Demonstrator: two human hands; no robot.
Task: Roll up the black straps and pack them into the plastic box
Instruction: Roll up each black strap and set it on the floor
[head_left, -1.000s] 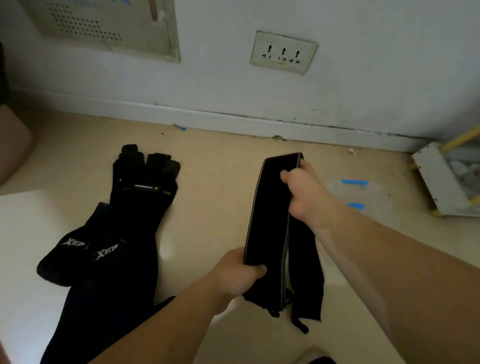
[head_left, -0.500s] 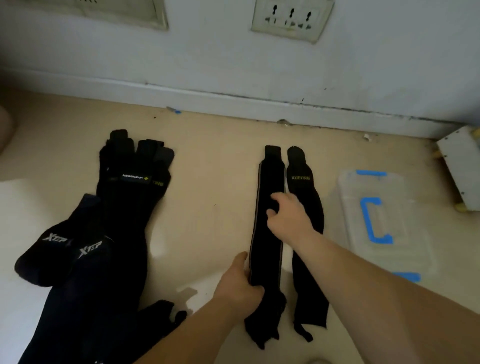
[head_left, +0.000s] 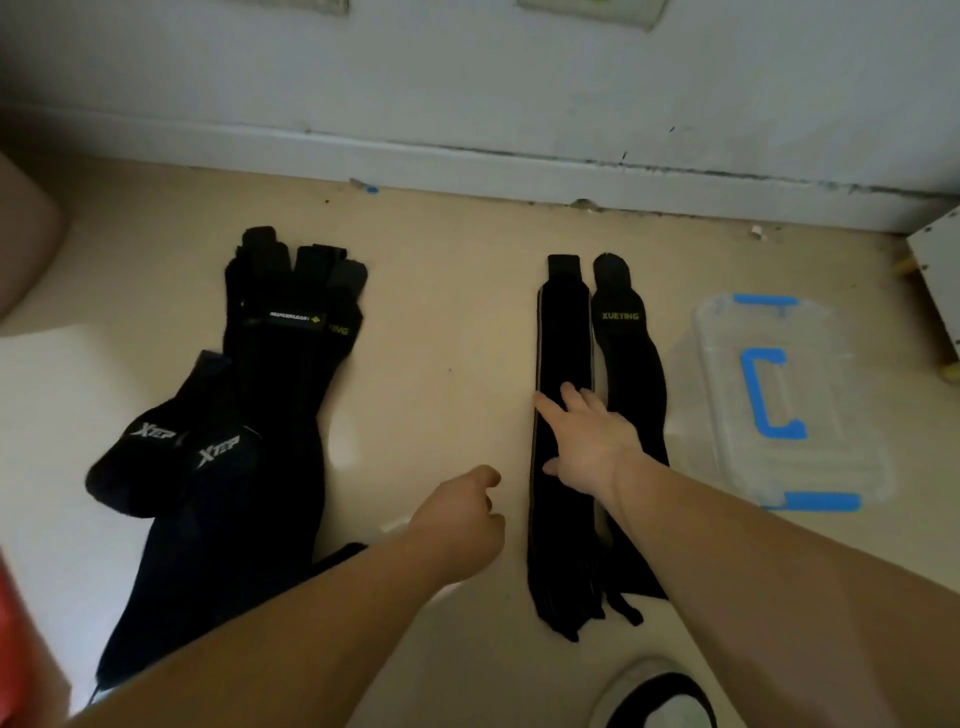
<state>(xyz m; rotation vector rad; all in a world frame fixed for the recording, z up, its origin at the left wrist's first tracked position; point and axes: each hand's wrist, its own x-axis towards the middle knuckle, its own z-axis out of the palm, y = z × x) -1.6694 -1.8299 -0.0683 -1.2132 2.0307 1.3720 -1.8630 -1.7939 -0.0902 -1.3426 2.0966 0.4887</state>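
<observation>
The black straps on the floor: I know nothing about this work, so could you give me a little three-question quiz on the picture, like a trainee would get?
1. True or false: the right hand lies open and flat on the grey-edged strap.
2. Fill in: the second strap, beside the grey-edged one, bears the word ____.
3. Where is the plastic box? A) on the floor, right of both straps; B) on a chair; C) held in the air.

Key: 1 true; 2 XUEYING; 3 A.
</observation>
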